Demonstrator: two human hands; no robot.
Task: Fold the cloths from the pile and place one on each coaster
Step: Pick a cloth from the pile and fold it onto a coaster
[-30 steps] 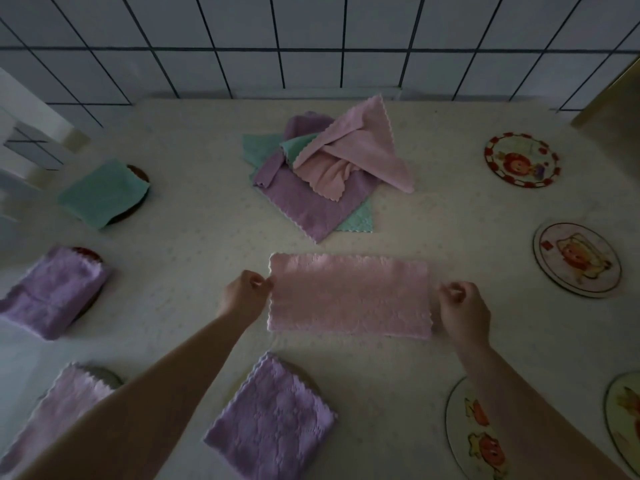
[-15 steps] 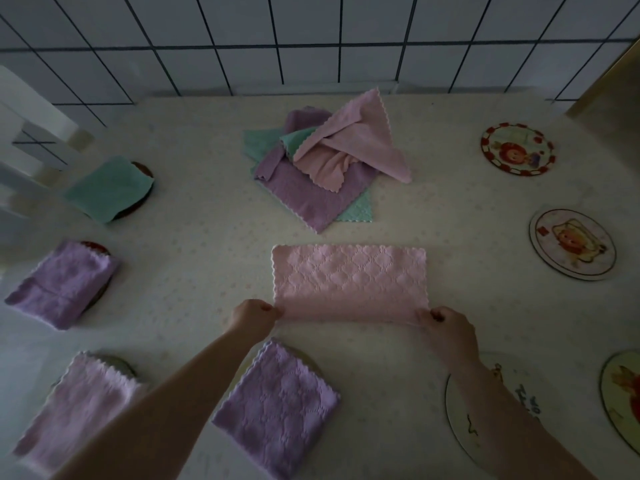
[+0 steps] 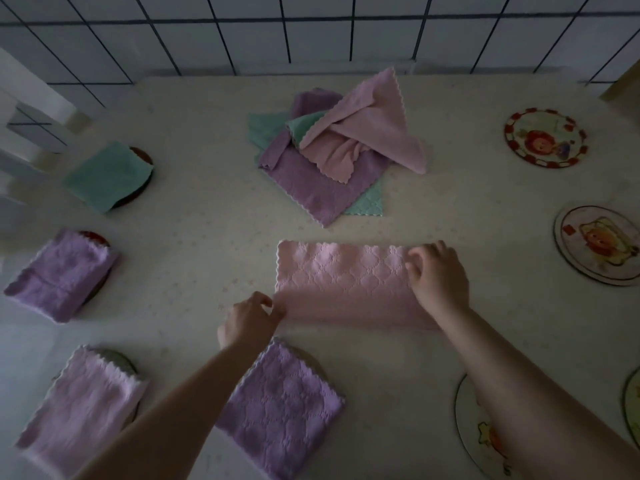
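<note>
A pink cloth (image 3: 343,282), folded into a long rectangle, lies flat at the table's middle. My left hand (image 3: 247,318) pinches its near left corner. My right hand (image 3: 438,277) rests on its right end, fingers curled at the far right edge. Behind it sits the pile of loose cloths (image 3: 332,147), pink, purple and green. Bare picture coasters lie on the right: one far (image 3: 545,136), one mid (image 3: 599,244), one near under my right forearm (image 3: 474,431). Folded cloths cover coasters on the left: green (image 3: 105,174), purple (image 3: 60,273), pink (image 3: 81,403), and purple (image 3: 280,403) near the middle.
A tiled wall (image 3: 311,29) runs behind the table's far edge. A white chair frame (image 3: 24,109) stands at the far left. Part of another coaster (image 3: 632,396) shows at the right edge. The lighting is dim.
Both hands drew the cloth's far edge toward me, folding it in half lengthwise. My right hand then slid up from the near right corner to the far right edge.
</note>
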